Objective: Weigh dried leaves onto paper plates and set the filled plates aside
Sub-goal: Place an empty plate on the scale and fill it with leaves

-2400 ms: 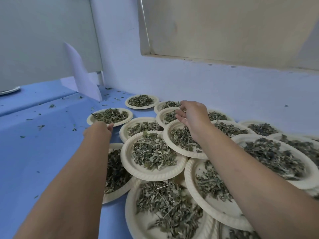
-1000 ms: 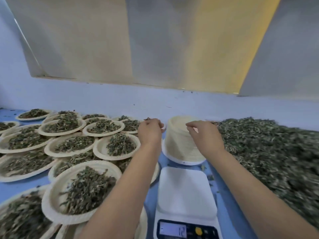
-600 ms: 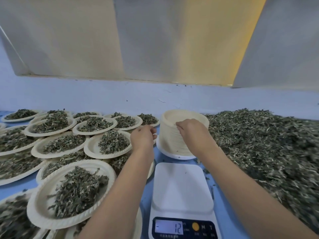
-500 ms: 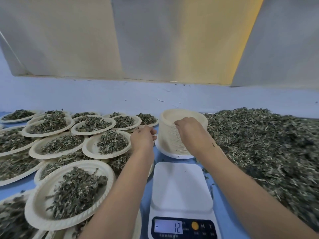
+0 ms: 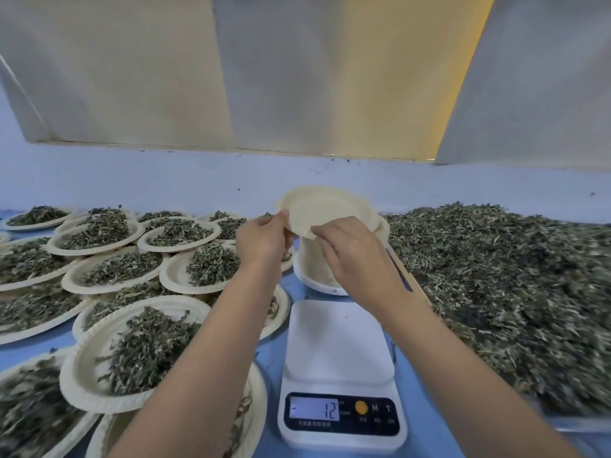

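The scale (image 5: 337, 342) reads "-12", with M and T printed alongside. Behind it I have my left hand (image 5: 263, 241) and right hand (image 5: 350, 256) pinching an empty plate (image 5: 327, 209). Leaf-filled plates (image 5: 67, 375) lie left of it, loose leaves (image 5: 496, 292) right.

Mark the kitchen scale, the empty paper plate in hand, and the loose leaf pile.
kitchen scale (image 5: 339, 342): head view, middle of its white weighing platform.
empty paper plate (image 5: 325, 209): head view, its bare inner face.
loose leaf pile (image 5: 512, 292): head view, middle of the heap.
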The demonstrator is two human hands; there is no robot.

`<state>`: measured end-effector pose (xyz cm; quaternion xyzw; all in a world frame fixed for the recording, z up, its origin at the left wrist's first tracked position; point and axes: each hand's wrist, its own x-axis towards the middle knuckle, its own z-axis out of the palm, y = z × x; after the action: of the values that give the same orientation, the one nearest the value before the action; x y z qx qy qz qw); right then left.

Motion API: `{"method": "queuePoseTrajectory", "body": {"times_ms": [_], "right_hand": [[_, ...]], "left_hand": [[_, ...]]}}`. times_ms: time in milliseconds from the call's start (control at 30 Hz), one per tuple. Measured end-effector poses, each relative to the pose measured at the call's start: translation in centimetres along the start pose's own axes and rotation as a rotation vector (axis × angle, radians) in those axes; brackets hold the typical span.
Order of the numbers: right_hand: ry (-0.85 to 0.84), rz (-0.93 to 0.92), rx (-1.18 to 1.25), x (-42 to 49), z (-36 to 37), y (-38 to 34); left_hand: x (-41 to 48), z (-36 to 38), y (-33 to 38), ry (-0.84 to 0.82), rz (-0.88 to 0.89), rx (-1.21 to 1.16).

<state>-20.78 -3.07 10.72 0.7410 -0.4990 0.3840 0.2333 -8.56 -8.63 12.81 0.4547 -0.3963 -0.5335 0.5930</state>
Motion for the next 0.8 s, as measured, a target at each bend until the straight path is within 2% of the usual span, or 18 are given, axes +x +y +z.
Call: {"method": "queuePoseTrajectory", "body": {"times_ms": [67, 100, 233, 300, 367, 500, 667, 800], "right_hand": [[-0.039, 0.078, 0.093, -0.9, -0.9, -0.4], [-0.032, 0.187, 0.175, -1.4, -1.4, -0.5], [0.194, 0.81, 0.597, -2.5, -3.3, 0.2], [0.198, 1.022, 0.81, -3.4, -3.5, 1.0], [0.157, 1.093, 0.856, -4.5, -3.3, 1.2], [0.105, 1.154, 0.785, -6.4, -2.1, 0.8], [0.01, 1.119, 0.661, -8.1, -0.5, 0.9], [0.016, 1.121, 0.62, -8.8, 0.1, 1.1]], "left_hand": [[-0.8, -0.7, 0.0, 0.012, 0.002, 0.044], [-1.2, -1.1, -0.1, 0.012, -0.001, 0.071], [-3.1, -3.0, -0.9, -0.048, -0.055, 0.096], [-3.8, -4.1, -1.8, -0.095, -0.103, 0.115], [-4.4, -5.1, -3.0, -0.131, -0.122, 0.182], [-4.4, -5.8, -5.2, -0.123, -0.158, 0.257], [-2.8, -6.0, -6.4, -0.052, -0.178, 0.364], [-2.4, -6.2, -6.9, -0.031, -0.205, 0.373]]}}
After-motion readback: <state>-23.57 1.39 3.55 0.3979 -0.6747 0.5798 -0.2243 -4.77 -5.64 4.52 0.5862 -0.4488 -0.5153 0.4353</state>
